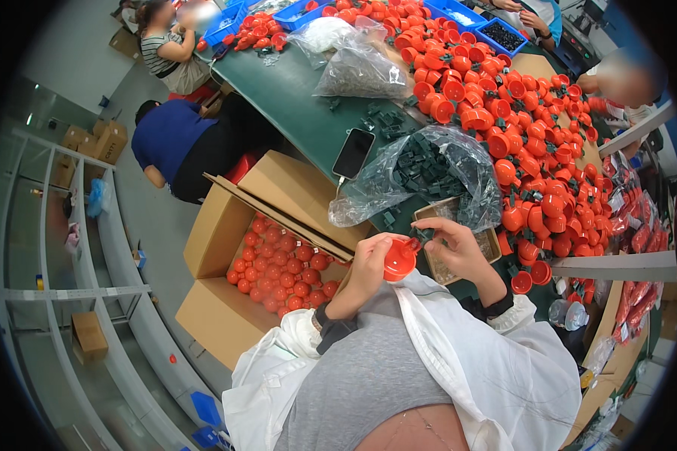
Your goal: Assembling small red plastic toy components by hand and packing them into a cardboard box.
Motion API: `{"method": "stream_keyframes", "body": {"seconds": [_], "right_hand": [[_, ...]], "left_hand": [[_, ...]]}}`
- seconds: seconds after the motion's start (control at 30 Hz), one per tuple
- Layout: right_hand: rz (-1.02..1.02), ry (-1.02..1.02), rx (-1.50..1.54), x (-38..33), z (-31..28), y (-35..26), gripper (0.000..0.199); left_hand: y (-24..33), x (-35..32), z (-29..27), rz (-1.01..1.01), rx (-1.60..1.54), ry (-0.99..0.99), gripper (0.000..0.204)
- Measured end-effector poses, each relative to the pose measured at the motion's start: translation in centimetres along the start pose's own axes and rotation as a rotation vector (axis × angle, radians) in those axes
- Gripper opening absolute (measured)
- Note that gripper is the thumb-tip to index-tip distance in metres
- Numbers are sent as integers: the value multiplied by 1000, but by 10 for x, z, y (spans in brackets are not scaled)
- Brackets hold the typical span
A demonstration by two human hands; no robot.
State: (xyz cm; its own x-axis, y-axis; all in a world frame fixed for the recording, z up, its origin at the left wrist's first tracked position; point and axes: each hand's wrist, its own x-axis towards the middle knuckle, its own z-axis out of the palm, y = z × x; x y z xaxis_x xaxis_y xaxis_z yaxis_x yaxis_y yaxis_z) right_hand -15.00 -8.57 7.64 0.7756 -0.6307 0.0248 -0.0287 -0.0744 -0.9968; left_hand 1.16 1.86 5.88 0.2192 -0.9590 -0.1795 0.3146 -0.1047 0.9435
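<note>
Close in front of my body, my left hand (365, 269) grips a red plastic cup-shaped part (400, 260) by its side, its round opening facing up toward me. Beside its upper edge, my right hand (456, 248) has thumb and forefinger bent around a small dark green plastic piece (424, 234), partly hidden by the fingers. Just beyond, a clear plastic bag (368, 197) lies open, full of similar dark green pieces (427, 167). A shallow tray (491, 246) of small parts sits under and behind my right hand.
A large pile of red parts (530, 169) covers the right of the green table (282, 113). A phone (353, 154) with a cable lies left of the bag. At my left stands an open carton (226, 314) of red parts. Several people work around the table; shelves (90, 293) line the left.
</note>
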Motion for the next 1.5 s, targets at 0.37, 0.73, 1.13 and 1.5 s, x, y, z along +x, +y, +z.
{"method": "stream_keyframes", "body": {"seconds": [0.37,0.73,1.13,1.5], "right_hand": [[62,-20,-52,2,1,3,33],[-101,-232,-235,9,5,-4,37],[-92,-145,-373,10,7,3,35],[38,-155,-236,16,27,32,28]], "left_hand": [[-1,2,0,16,8,3,34],[-18,4,-8,-147,-83,94,34],[3,-1,-7,28,324,-21,32],[-48,-2,-22,54,-151,156,35]]}}
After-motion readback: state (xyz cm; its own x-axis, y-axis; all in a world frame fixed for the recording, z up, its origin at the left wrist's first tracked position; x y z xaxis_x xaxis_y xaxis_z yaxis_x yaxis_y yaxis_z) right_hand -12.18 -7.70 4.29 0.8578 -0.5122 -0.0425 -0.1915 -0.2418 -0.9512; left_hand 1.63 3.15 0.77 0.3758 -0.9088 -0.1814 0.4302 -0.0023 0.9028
